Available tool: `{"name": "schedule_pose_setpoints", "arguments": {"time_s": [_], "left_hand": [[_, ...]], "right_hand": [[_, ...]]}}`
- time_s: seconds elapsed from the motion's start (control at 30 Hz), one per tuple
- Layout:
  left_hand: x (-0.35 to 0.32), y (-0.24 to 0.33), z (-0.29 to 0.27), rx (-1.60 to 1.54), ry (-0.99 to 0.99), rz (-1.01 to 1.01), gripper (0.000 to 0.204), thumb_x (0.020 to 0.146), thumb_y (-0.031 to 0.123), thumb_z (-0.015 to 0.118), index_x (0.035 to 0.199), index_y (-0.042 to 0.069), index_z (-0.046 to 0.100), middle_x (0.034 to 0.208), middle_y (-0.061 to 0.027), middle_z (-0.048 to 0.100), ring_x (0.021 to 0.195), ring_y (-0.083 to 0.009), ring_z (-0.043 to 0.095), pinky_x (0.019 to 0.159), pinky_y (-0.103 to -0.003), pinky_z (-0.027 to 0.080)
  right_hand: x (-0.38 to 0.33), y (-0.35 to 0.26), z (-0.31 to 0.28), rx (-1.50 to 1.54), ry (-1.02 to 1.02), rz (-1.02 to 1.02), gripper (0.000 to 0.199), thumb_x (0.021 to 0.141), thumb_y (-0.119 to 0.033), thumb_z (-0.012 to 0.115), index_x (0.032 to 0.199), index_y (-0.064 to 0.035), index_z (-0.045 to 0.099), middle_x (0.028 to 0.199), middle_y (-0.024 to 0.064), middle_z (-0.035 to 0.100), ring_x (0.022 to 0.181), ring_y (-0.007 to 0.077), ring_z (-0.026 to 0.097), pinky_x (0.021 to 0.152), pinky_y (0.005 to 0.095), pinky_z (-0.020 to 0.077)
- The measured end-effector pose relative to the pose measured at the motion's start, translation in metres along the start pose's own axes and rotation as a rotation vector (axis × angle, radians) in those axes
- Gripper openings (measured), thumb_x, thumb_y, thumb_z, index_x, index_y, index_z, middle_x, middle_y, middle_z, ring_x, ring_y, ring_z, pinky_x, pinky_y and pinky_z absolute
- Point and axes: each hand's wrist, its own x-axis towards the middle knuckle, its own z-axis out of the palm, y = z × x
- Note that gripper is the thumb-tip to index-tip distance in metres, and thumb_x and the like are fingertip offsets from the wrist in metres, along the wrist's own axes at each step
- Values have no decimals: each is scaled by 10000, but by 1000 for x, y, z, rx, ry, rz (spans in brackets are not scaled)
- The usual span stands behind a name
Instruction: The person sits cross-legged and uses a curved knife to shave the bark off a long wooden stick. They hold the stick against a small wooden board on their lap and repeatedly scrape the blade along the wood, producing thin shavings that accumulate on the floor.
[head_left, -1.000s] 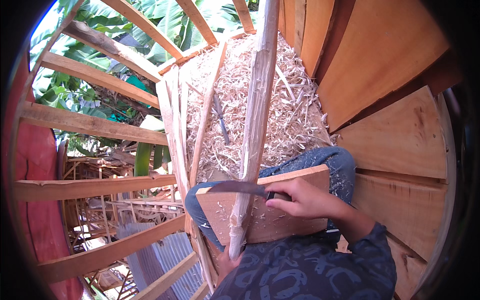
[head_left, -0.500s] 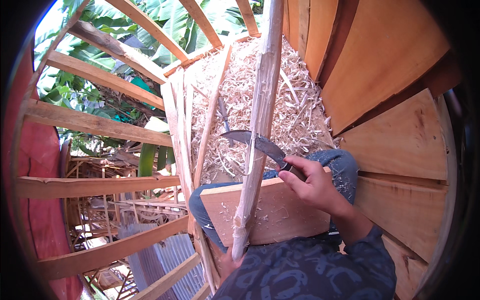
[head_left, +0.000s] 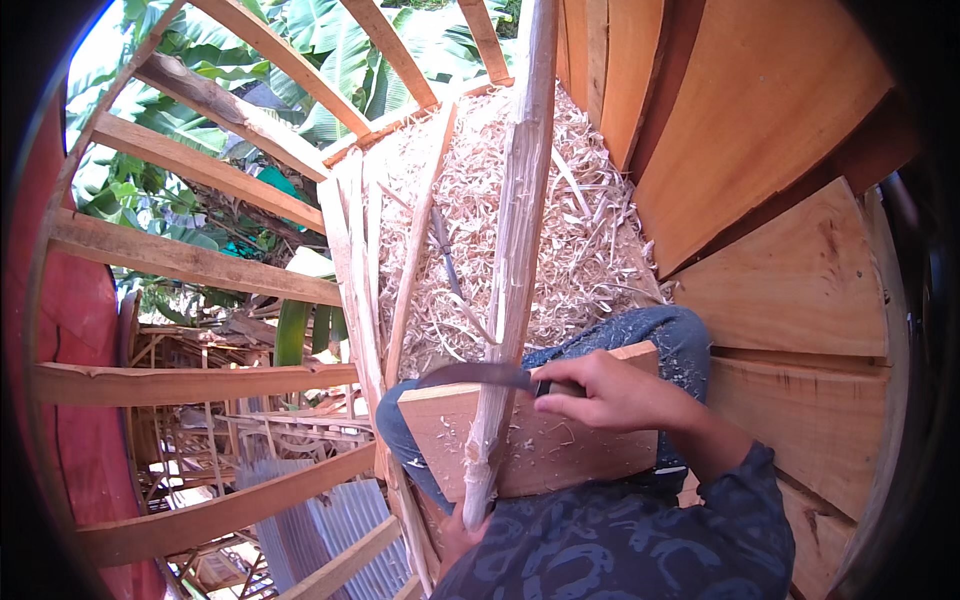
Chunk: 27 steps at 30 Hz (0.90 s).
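Wooden plank walls point(head_left: 790, 290) fill the side from 1 to 5 o'clock, and slatted rails point(head_left: 190, 260) with banana leaves behind them run from 8 to 12 o'clock. A heap of pale wood shavings point(head_left: 590, 250) lies at 12 o'clock, beyond the knees. A flat board point(head_left: 560, 450) rests across the person's lap at the centre. A long, rough stick point(head_left: 515, 240) stands on it, leaning away toward 12 o'clock, with its foot near 6 o'clock.

The right hand point(head_left: 620, 395) has its grip closed around the handle of a curved knife point(head_left: 480, 375). Half a second ago the blade was raised higher on the stick; now it lies low across it, just above the board, so a shaving stroke looks finished.

The left hand point(head_left: 455, 535) shows only partly under the stick's foot; whether its grip is closed I cannot tell.
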Motion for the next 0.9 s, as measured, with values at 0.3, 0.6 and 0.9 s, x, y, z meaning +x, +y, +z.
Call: {"name": "schedule_pose_setpoints", "arguments": {"time_s": [0.3, 0.6, 0.9], "left_hand": [[-6, -15, -1, 21, -27, -25, 454, 694, 225, 758, 1062, 35, 572, 799, -212, 640, 771, -368, 647, 628, -394, 497], [-4, 2, -1, -3, -10, -32, 473, 695, 232, 757, 1073, 21, 568, 802, -216, 640, 790, -350, 652, 654, -385, 497], [-3, 27, -11, -2, -15, -19, 454, 685, 221, 763, 1047, 22, 575, 806, -216, 641, 787, -342, 653, 653, -380, 498]], "right_hand": [[10, -13, -10, 246, 129, 160, 222, 891, -154, 553, 1000, 35, 588, 603, -19, 503, 505, 34, 423, 455, 214, 328], [11, -9, -8, 150, 86, 174, 247, 895, -159, 550, 1019, 52, 583, 590, -28, 475, 528, 36, 413, 468, 221, 329], [20, -17, -24, 246, 118, 170, 211, 916, -167, 510, 1001, 12, 583, 562, -16, 468, 461, 33, 424, 424, 201, 343]]}}
